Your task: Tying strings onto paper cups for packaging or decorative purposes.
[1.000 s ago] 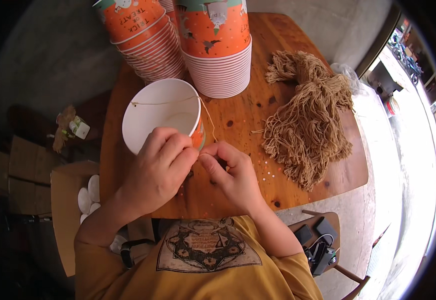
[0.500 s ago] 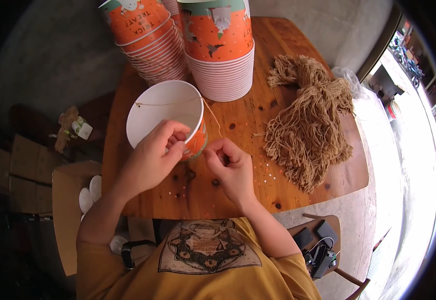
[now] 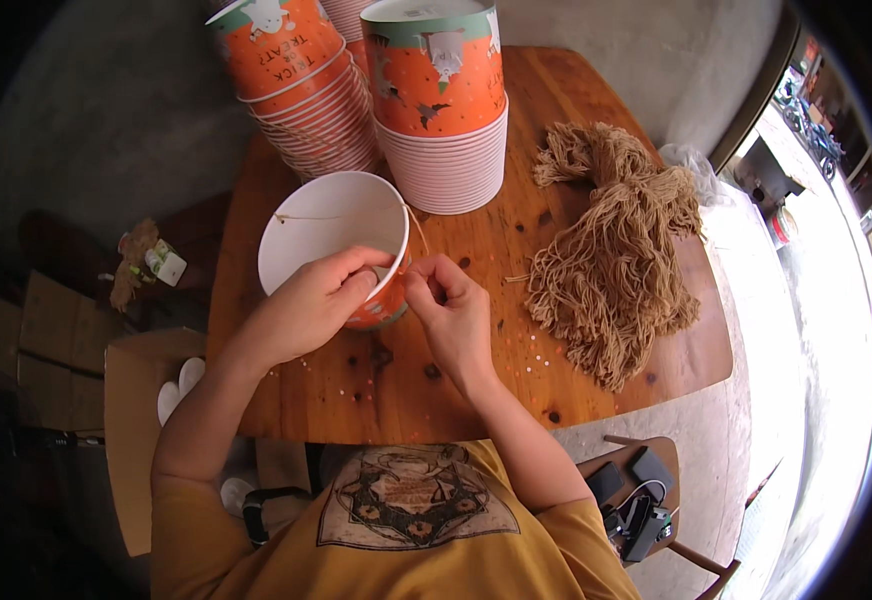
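- Orange paper cup (image 3: 341, 245) lies tipped at frame centre on the wooden counter (image 3: 576, 390), the left hand (image 3: 311, 300) clasping its rim.
- Right hand (image 3: 451, 305) (just right of the rim) pinches a thin string (image 3: 418, 228).

The person wears a mustard-yellow short-sleeved T-shirt (image 3: 396, 540), its sleeves ending above the elbows, so both forearms are bare. On the chest is a dark printed emblem (image 3: 418, 497), roughly shield-shaped, drawn in black and brown lines with ornate symmetrical patterning. The left hand (image 3: 318, 300) and the right hand (image 3: 453, 312) are bare, with no gloves, rings, watch or bracelets to be seen, and the fingernails look short and unpainted
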Action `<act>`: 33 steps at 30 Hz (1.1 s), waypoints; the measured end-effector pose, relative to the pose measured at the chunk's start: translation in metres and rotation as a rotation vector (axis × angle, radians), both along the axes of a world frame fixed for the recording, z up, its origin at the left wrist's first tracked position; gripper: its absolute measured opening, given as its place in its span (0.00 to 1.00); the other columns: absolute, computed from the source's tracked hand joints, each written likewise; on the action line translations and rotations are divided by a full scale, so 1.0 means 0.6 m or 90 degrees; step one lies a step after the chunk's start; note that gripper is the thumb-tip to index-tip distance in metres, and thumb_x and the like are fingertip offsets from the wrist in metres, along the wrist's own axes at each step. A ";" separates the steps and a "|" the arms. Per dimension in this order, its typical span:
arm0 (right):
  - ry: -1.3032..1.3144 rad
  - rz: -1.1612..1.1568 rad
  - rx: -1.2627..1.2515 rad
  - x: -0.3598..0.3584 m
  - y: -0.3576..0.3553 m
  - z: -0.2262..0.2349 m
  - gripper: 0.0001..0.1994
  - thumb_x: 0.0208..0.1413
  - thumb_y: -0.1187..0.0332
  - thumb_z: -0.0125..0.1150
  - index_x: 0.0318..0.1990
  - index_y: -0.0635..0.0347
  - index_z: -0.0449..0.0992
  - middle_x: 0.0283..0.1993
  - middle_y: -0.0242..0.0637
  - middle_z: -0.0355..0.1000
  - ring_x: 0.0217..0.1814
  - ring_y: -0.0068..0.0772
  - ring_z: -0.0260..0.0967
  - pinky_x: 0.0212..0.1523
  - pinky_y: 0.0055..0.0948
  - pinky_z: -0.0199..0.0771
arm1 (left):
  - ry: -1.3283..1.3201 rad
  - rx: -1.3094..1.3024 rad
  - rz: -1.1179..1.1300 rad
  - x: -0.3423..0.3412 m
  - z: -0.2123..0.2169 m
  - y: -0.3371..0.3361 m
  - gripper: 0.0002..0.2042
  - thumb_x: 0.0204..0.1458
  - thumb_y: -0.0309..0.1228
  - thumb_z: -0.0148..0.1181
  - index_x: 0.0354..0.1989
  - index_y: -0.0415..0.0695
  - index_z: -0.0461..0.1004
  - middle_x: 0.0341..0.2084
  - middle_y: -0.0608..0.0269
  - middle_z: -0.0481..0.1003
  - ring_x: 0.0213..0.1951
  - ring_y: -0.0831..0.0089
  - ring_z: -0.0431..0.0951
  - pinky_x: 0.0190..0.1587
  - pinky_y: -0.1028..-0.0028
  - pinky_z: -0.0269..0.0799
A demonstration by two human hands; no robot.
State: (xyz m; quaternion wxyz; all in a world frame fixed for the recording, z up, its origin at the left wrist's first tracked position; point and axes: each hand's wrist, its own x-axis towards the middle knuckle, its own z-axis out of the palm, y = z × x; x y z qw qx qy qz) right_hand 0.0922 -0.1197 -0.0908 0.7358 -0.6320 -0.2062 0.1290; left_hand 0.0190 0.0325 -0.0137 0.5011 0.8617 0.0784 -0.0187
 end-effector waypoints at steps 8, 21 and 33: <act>0.005 0.010 -0.006 0.003 0.002 0.000 0.06 0.58 0.71 0.58 0.34 0.65 0.74 0.20 0.24 0.61 0.23 0.12 0.55 0.27 0.19 0.62 | 0.038 0.015 -0.023 0.009 0.016 0.000 0.13 0.65 0.26 0.46 0.54 0.37 0.70 0.41 0.68 0.74 0.43 0.84 0.71 0.49 0.80 0.69; -0.100 0.034 -0.149 0.021 -0.009 0.034 0.07 0.59 0.69 0.61 0.35 0.64 0.75 0.20 0.24 0.60 0.24 0.14 0.53 0.25 0.21 0.57 | 0.019 0.122 -0.042 0.043 0.006 0.007 0.04 0.60 0.25 0.52 0.40 0.39 0.69 0.32 0.64 0.74 0.36 0.78 0.72 0.41 0.75 0.70; -0.205 0.100 -0.176 0.057 -0.034 0.057 0.11 0.60 0.63 0.61 0.48 0.52 0.73 0.19 0.39 0.69 0.18 0.34 0.66 0.24 0.35 0.67 | -0.255 0.267 -0.007 0.029 0.007 0.032 0.03 0.58 0.24 0.51 0.37 0.39 0.65 0.32 0.52 0.72 0.35 0.52 0.75 0.37 0.62 0.70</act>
